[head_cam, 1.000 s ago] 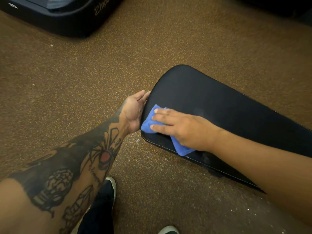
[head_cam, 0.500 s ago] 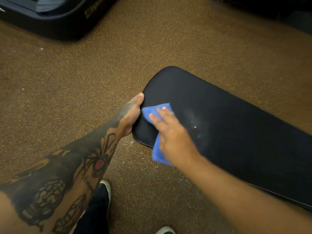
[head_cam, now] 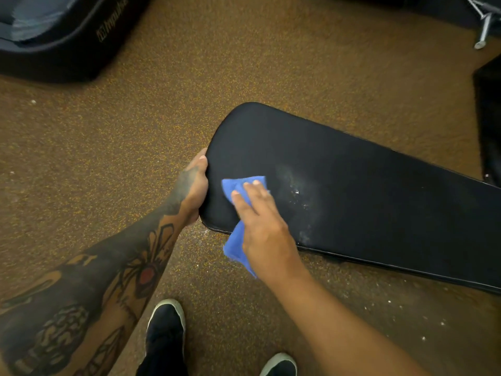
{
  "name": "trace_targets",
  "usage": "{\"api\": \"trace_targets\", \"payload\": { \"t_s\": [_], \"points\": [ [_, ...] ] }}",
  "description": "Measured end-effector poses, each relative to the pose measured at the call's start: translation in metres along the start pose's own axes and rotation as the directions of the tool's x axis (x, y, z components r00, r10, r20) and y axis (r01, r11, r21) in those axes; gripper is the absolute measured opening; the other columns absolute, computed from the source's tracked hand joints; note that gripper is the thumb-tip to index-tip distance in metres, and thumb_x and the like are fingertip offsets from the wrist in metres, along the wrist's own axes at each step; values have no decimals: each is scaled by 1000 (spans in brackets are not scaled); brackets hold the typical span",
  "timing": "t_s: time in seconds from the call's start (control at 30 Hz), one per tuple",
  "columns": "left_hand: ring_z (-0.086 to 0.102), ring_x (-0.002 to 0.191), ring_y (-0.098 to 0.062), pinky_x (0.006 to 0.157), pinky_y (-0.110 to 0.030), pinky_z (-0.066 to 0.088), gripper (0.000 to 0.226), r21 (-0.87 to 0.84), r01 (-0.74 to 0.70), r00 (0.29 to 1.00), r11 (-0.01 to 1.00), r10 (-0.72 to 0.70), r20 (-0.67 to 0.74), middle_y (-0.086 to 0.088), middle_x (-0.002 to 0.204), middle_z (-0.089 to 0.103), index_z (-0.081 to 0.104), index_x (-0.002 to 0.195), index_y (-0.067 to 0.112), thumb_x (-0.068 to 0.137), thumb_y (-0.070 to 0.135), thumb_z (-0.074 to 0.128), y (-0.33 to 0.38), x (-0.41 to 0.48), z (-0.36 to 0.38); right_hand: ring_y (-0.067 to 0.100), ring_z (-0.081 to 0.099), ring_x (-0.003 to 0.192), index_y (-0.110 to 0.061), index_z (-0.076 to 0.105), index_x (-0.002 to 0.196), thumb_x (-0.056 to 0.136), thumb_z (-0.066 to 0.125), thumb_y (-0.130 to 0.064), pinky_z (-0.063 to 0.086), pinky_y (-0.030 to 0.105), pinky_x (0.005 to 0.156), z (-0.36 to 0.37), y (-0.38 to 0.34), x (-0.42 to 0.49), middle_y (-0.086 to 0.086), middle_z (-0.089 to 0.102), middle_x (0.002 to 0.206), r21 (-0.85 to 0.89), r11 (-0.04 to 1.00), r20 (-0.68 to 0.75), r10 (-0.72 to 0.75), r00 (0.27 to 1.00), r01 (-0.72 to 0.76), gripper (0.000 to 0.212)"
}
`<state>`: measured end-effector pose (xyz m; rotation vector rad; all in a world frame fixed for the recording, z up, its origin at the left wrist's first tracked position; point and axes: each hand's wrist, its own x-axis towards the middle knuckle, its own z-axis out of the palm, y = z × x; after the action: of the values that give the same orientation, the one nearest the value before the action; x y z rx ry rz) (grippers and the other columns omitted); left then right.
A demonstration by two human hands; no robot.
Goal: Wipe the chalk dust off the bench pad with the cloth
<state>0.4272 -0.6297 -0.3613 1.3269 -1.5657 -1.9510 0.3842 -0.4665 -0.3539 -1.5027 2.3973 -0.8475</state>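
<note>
A long black bench pad (head_cam: 366,191) runs from the centre to the right edge. White chalk dust (head_cam: 296,191) smears its middle, just right of my fingers. My right hand (head_cam: 260,226) presses a folded blue cloth (head_cam: 238,185) flat on the pad's near left end; the cloth's tail hangs off the front edge. My left hand (head_cam: 193,185) grips the pad's rounded left end, thumb on the rim.
Brown speckled rubber floor (head_cam: 108,158) surrounds the pad, with chalk specks below it. A dark padded machine base (head_cam: 54,36) sits at the top left. A black object (head_cam: 488,118) and a metal leg (head_cam: 484,28) stand at the right. My shoes (head_cam: 165,327) are near the bottom.
My right hand swung from lying across the pad to pointing up it, sliding the cloth towards the left end and uncovering the chalk smear. My left hand closed onto the pad's end.
</note>
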Motion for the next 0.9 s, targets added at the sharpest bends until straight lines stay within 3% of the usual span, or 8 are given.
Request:
{"api": "trace_targets", "payload": {
  "t_s": [0.07, 0.17, 0.27, 0.37, 0.53, 0.7, 0.83, 0.9],
  "points": [
    [69, 81, 7, 63, -11, 51, 42, 22, 6, 1000, 1000, -6, 0, 21, 93, 73, 64, 111, 35, 106, 19, 26, 0, 1, 0, 35, 31, 139, 0, 51, 132, 84, 36, 8, 30, 52, 111, 5, -8, -1, 20, 45, 142, 26, 987, -126, 158, 979, -156, 51],
    [68, 81, 7, 70, -14, 53, 45, 65, 4, 1000, 998, -3, -11, 21, 90, 72, 66, 98, 39, 105, 19, 26, -1, 2, -1, 36, 28, 139, 1, 49, 133, 78, 44, 8, 27, 52, 112, 20, -36, -12, 21, 44, 142, 14, 997, -121, 81, 989, -80, 56],
    [68, 97, -7, 93, -33, 54, 43, 141, 7, 1000, 990, -3, -27, 18, 99, 72, 66, 98, 43, 103, 24, 28, 0, 2, -2, 36, 30, 138, 0, 48, 133, 85, 37, 8, 28, 51, 112, 19, -26, -8, 22, 44, 141, 24, 990, -179, 144, 973, -142, 50],
    [58, 114, -13, 107, -39, 43, 37, 264, -40, 998, 964, 51, -36, 13, 121, 64, 59, 123, 42, 102, 33, 30, 4, 1, -2, 37, 31, 138, -2, 49, 133, 83, 43, 14, 34, 53, 109, 14, -21, 8, 22, 43, 143, 91, 907, -318, 417, 852, -410, 53],
    [50, 120, -16, 105, -30, 36, 42, 385, -96, 991, 918, 126, -53, 2, 134, 54, 44, 145, 16, 106, 25, 30, 8, 2, 1, 39, 28, 139, -3, 47, 134, 84, 45, 13, 30, 51, 112, 4, -30, 36, 23, 42, 143, 56, 954, -296, 297, 908, -294, 53],
    [42, 136, -23, 112, -30, 29, 46, 426, -111, 986, 898, 152, -63, -7, 152, 44, 34, 151, 14, 107, 26, 29, 6, 0, 1, 36, -5, 145, -20, 8, 150, 95, 33, -43, 2, 58, 115, -15, -26, 61, 16, 3, 159, -214, 839, -96, 492, 865, -501, 65],
    [36, 142, -25, 119, -39, 26, 48, 467, -133, 980, 874, 188, -72, -9, 155, 39, 31, 153, 13, 107, 28, 30, 4, 0, -1, 34, 36, 124, -14, 38, 138, 90, 38, -28, 21, 61, 108, -31, -27, 49, 9, 45, 138, -175, 764, -372, 533, 760, -621, 50],
    [39, 139, -26, 118, -40, 27, 48, 493, -145, 975, 858, 209, -78, -10, 153, 42, 33, 152, 13, 107, 28, 30, 3, 0, -1, 30, 40, 113, -17, 45, 132, 88, 44, -20, 25, 56, 105, -39, -12, 56, 5, 52, 126, -203, 740, -371, 548, 750, -641, 44]
  ]
}}
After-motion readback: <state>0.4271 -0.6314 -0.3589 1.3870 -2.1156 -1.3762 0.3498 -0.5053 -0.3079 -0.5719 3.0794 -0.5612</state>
